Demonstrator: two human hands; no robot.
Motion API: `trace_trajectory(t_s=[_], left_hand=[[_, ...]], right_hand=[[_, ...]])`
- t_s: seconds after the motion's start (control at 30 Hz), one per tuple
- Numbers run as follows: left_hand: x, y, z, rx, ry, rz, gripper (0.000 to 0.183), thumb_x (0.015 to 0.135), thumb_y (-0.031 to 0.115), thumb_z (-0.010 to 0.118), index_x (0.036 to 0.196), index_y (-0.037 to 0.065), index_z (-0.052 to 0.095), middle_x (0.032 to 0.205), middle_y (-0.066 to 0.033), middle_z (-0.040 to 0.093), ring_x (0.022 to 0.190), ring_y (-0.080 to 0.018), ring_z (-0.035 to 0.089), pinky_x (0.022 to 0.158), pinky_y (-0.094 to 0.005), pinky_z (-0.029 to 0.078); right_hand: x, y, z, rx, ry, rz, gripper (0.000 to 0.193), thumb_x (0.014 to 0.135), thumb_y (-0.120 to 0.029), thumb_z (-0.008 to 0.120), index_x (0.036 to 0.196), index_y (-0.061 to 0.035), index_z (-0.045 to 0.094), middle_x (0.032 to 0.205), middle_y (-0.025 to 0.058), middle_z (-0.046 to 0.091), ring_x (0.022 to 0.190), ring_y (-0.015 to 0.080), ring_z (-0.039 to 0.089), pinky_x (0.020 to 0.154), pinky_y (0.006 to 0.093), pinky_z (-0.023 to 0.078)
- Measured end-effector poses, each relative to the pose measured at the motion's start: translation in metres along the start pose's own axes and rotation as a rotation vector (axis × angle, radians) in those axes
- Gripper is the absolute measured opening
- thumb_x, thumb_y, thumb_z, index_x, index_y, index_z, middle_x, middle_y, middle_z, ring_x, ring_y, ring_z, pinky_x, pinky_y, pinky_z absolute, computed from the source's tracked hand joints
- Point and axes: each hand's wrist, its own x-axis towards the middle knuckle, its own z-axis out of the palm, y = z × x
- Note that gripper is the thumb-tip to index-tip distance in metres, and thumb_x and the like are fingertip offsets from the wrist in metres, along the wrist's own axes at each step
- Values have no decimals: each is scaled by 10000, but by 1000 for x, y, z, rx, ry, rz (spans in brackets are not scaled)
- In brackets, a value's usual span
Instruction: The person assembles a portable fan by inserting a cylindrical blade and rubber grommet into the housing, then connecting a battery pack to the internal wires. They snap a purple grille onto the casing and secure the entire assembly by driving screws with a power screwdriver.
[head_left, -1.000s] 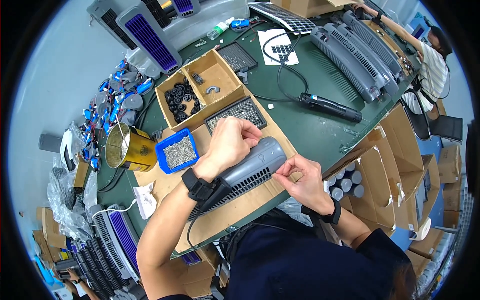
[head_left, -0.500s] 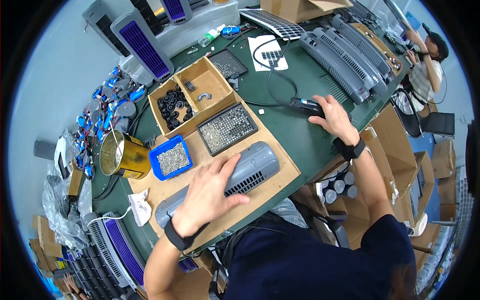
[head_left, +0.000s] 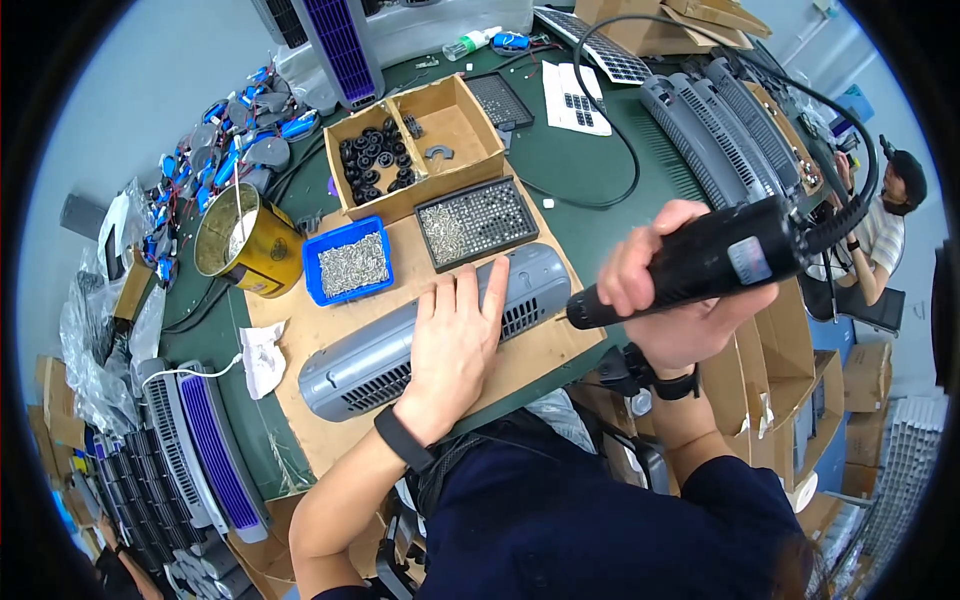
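A long grey plastic housing (head_left: pixel 350 365) with vent slots lies on a brown board (head_left: pixel 290 410) in front of me. My left hand (head_left: pixel 455 350) rests on the middle of it, fingers stretched out flat. In my right hand (head_left: pixel 670 300) is a black electric screwdriver (head_left: pixel 715 250), held raised over the board's right side. Its tip points left, toward the right end of the housing, and is apart from it. A cable runs from its back end. Behind the housing are a black screw tray (head_left: pixel 488 250) and a blue tray (head_left: pixel 350 297) of small screws.
A divided cardboard box (head_left: pixel 440 186) holds black round parts. A yellow can (head_left: pixel 275 258) stands left of the blue tray. Grey housings (head_left: pixel 715 140) lie at the back right, motors with blue parts (head_left: pixel 265 150) at the back left. Another person (head_left: pixel 885 225) sits at far right.
My right hand has lifted the electric screwdriver off the table and brought it left and nearer, its tip toward the housing. My left hand has shifted right along the housing, fingers now pointing away.
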Motion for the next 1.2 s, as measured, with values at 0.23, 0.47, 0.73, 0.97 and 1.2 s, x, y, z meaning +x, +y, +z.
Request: trace_trajectory(t_s=[0.23, 0.47, 0.73, 0.97, 1.2], left_hand=[[4, -5, 13, 100, 106, 66, 662, 808, 158, 604, 1432, 37, 419, 1131, -208, 590, 998, -336, 600, 873, -396, 506], [6, -9, 17, 75, 119, 79, 561, 851, 138, 547, 1397, 39, 466, 1107, -244, 612, 958, -352, 627, 883, -408, 513], [2, -7, 22, 60, 63, 3, 906, 652, 240, 777, 1455, 84, 387, 1202, -210, 548, 1083, -346, 573, 943, -407, 482], [1, -5, 24, 81, 130, 8, 802, 681, 201, 714, 1424, 89, 434, 1169, -207, 567, 1042, -336, 587, 912, -405, 488], [-27, -17, -12, -213, 150, -112, 1048, 525, 192, 877, 1455, 142, 399, 1245, -172, 528, 1145, -358, 529, 986, -432, 433]], right_hand=[[-5, 23, 3, -73, -14, 9, 941, 755, -905, 373, 1103, -33, 439, 595, 86, 487, 512, 167, 445, 514, 308, 395], [8, 35, 19, -253, 27, 219, 965, 715, -915, 425, 990, 8, 483, 592, 87, 502, 479, 173, 454, 467, 301, 396], [-3, 27, 25, -388, -50, 306, 819, 710, -880, 507, 860, -78, 432, 528, 52, 467, 430, 152, 425, 441, 294, 381], [-10, 31, 16, -327, -119, 237, 812, 718, -859, 532, 894, -72, 434, 529, 44, 466, 442, 153, 434, 458, 298, 400], [4, 20, 26, -211, -147, 99, 924, 759, -899, 395, 1123, -53, 461, 555, 28, 473, 442, 155, 433, 471, 304, 377]])
